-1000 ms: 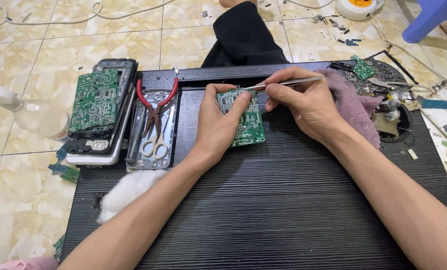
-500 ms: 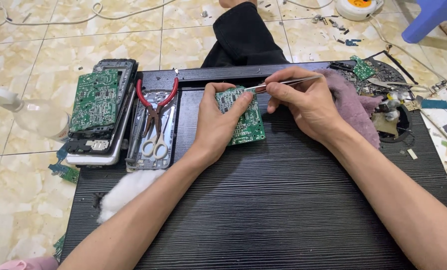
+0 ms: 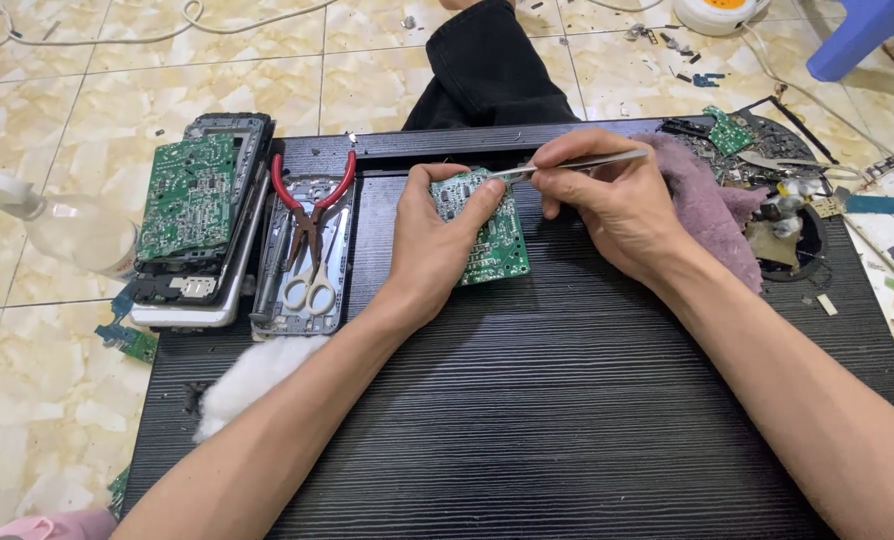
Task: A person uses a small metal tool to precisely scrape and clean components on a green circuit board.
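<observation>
Nearest us, both forearms cross a ribbed black panel (image 3: 527, 420). Our left hand (image 3: 437, 240) is closed around a small green circuit board (image 3: 487, 235) just above the frame's centre, thumb on its face, fingers behind. Our right hand (image 3: 617, 205) pinches metal tweezers (image 3: 577, 163) nearly shut, their tip touching the board's upper edge. Farther left lie red-handled pliers (image 3: 312, 200) and white scissors (image 3: 310, 285) in a tray, beside another board (image 3: 187, 195). Beyond is a tiled floor (image 3: 167, 70).
</observation>
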